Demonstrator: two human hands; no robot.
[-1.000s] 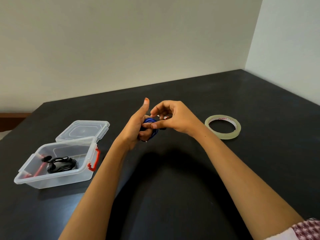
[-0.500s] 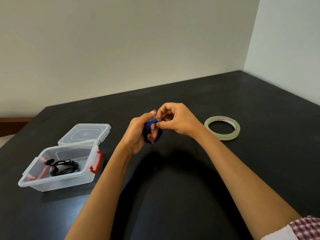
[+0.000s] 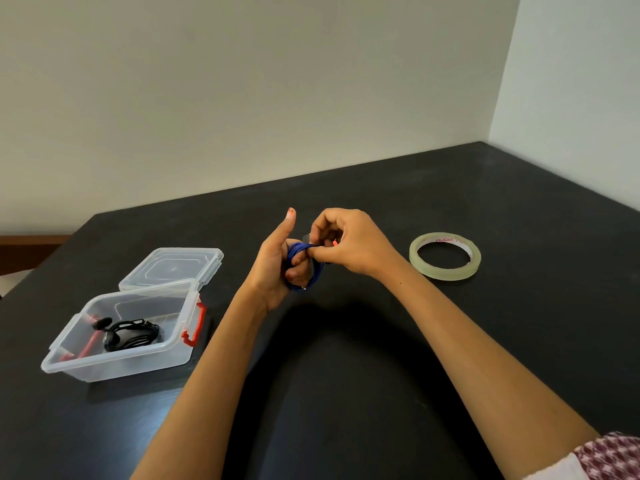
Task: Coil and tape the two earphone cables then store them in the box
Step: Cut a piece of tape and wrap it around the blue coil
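Noted left thumb raised clear of the blue earphone cable [image 3: 304,249], against half a second earlier, pressed down on it. Left hand [image 3: 272,271] curled through the coil, holding it above the table [image 3: 381,341]. Right hand [image 3: 351,244] pinching the top strands, seemingly pressing tape on; tape piece barely discernible. Judged: taping step, second cable. Next: close the wrap, carry to box [image 3: 121,365] at 8 o'clock. Box open, lid [image 3: 171,265] behind, black earphone cable [image 3: 133,336] coiled inside. Tape roll [image 3: 445,256] at 3 o'clock
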